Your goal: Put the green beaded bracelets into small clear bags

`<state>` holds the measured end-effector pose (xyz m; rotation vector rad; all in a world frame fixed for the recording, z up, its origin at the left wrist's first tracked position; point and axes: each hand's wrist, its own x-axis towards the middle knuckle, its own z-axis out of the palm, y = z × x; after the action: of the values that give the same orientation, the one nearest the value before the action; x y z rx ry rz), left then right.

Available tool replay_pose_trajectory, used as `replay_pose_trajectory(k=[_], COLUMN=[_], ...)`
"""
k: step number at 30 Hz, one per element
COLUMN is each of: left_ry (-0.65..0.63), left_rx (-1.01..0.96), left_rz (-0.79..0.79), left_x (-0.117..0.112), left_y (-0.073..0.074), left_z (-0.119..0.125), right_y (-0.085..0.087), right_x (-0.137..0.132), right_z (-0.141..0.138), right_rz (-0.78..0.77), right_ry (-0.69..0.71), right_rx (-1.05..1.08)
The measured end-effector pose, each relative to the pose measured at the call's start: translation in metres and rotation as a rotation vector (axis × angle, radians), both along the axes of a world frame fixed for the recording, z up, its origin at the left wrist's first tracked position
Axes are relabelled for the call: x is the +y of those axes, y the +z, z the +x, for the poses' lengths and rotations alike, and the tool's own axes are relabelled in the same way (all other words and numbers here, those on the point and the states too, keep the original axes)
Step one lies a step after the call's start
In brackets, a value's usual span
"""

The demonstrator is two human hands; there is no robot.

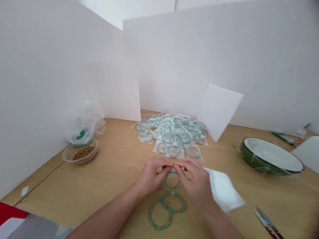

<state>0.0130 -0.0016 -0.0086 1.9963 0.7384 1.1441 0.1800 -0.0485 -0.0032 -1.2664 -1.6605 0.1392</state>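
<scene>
Bag (97,123) at far left, clear and crumpled, with a green heap (80,134) showing through, just behind a shallow tub (91,157) of brown bits (83,153); best given a wide berth by the left elbow. Farther right, left hand (155,172) over the table (112,160), thumb and forefinger closed in a pinch, seemingly on the top of a green beaded bracelet (172,188); exact hold too small to make out. Bracelet midway between both hands, just below the meeting fingertips, hanging or lying flat: cannot tell. Beyond, a pile of clear packets (175,130) with green rings inside; on the near side, two loose bracelets (157,228), overlapping. Lift wrists enough to pass over these without dragging. Right hand (197,177) mirroring the left, thumb and forefinger pinched at the same spot. For neat work, grip with the very tips, balance tension from both sides, rest the forearms, and watch the small meeting point; avoid sudden tugs, likely to scatter beads. Just beside the right hand, plastic sheets (225,193), easily brushed askew. Farther right, a green basin (251,160), well apart; nearer the body, dark-handled metal tools (261,218), best clear of the right forearm.
</scene>
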Motion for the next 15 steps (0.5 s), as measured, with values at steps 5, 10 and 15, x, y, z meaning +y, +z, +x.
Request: replay_pose_trajectory(k=[5,10,15], left_ry=[0.009,0.017,0.151], left_rx=[0.061,0.001,-0.11], left_rz=[0.054,-0.033,-0.183], left_x=[-0.002,0.0,0.012], left_y=[0.002,-0.002,-0.005], left_z=[0.0,0.001,-0.004], right_y=[0.001,-0.002,-0.005], right_x=[0.003,0.007,0.015], right_z=[0.002,0.007,0.026], right_rz=[-0.053,-0.129,-0.173], right_ry=[0.006,-0.05,-0.127], right_rx=[-0.023,0.109,0.308])
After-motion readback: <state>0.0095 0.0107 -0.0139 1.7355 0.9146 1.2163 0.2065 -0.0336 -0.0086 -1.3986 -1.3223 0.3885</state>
